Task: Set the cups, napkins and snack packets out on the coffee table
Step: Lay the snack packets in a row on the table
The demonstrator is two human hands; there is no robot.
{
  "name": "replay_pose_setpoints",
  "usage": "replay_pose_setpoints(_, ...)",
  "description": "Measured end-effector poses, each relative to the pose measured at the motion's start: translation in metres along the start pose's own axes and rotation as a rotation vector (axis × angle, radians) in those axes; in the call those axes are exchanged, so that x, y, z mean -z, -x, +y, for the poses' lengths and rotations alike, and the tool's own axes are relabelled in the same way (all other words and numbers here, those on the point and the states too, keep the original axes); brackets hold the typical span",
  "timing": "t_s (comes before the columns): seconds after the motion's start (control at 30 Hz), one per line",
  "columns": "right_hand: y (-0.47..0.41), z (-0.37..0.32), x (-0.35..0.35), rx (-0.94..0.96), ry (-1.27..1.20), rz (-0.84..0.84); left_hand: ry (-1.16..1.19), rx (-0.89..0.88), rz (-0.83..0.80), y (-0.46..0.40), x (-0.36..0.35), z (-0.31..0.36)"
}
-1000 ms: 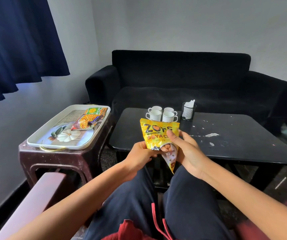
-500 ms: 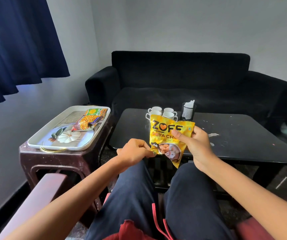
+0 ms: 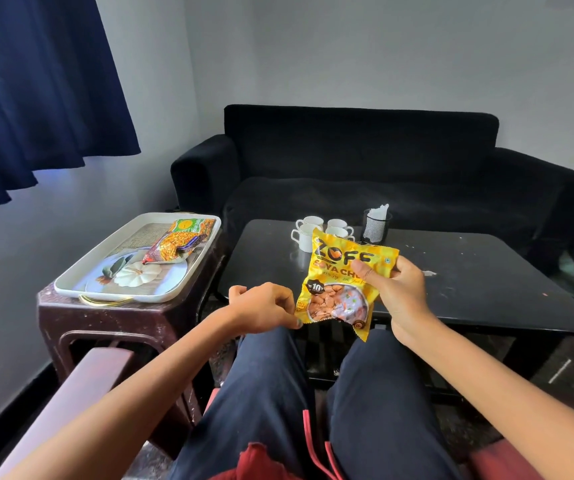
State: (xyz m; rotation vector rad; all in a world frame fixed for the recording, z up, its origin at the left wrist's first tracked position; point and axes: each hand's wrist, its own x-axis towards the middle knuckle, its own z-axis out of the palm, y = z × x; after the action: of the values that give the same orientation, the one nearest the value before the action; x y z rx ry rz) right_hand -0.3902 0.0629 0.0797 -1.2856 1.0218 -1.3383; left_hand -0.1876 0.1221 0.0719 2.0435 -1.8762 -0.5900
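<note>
My right hand (image 3: 395, 289) grips a yellow snack packet (image 3: 339, 282) by its upper right part and holds it upright above the near edge of the black coffee table (image 3: 469, 292). My left hand (image 3: 264, 308) is curled just left of the packet's lower corner; whether its fingertips touch the packet is unclear. Several white cups (image 3: 309, 230) stand together at the table's far left, partly hidden by the packet. A black mesh napkin holder (image 3: 376, 226) with a white napkin is right of them. Two more snack packets (image 3: 178, 242) lie on a white tray (image 3: 112, 258).
The tray rests on a dark brown plastic stool (image 3: 115, 327) left of the table. A black sofa (image 3: 365, 161) stands behind the table. My knees are close to the table's near edge. A blue curtain (image 3: 36, 91) hangs at the upper left.
The packet has turned from a tilted, pointed pose to face me and has moved right and forward in my right hand. My left hand has slid off to its lower left corner.
</note>
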Motion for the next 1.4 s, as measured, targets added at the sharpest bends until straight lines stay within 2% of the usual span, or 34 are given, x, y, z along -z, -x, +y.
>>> replay_pose_setpoints(0.07,0.0,-0.002,0.004,-0.038,-0.001,-0.024,0.135,-0.01,-0.04,0.005,0.001,-0.003)
replay_pose_setpoints(0.17,0.0,-0.007,0.009,-0.073,0.033,-0.107,0.662,-0.06,-0.175,0.014,0.008,0.001)
replay_pose_setpoints(0.2,0.002,-0.008,0.008,-0.074,0.038,-0.135,0.753,-0.094,-0.186,0.015,0.01,0.004)
replay_pose_setpoints(0.27,0.008,-0.008,0.004,-0.063,0.044,-0.187,0.864,-0.122,-0.184,0.015,0.011,0.011)
replay_pose_setpoints(0.43,0.016,-0.007,-0.005,-0.053,0.042,-0.3,1.171,-0.032,-0.086,0.007,-0.003,0.018)
replay_pose_setpoints(0.53,0.015,-0.011,-0.005,-0.135,-0.002,-0.377,1.235,0.026,0.011,0.003,-0.003,0.013)
replay_pose_setpoints(0.7,0.015,-0.01,0.0,-0.292,0.117,-0.523,1.425,0.127,0.171,-0.001,0.006,0.009)
replay_pose_setpoints(0.8,0.016,-0.006,0.001,-0.339,0.136,-0.545,1.5,0.171,0.22,-0.001,0.008,0.007)
replay_pose_setpoints(1.1,0.011,-0.008,-0.002,-0.313,0.07,-0.481,1.523,0.212,0.314,-0.005,0.008,0.003)
replay_pose_setpoints(1.23,0.007,-0.019,0.0,-0.185,0.258,-0.501,1.503,0.227,0.363,-0.009,0.015,-0.002)
replay_pose_setpoints(1.33,0.003,-0.027,0.005,-0.032,0.452,-0.513,1.509,0.222,0.358,-0.01,0.014,-0.001)
replay_pose_setpoints(1.4,0.002,-0.026,0.008,0.004,0.497,-0.499,1.513,0.221,0.332,-0.01,0.012,0.0)
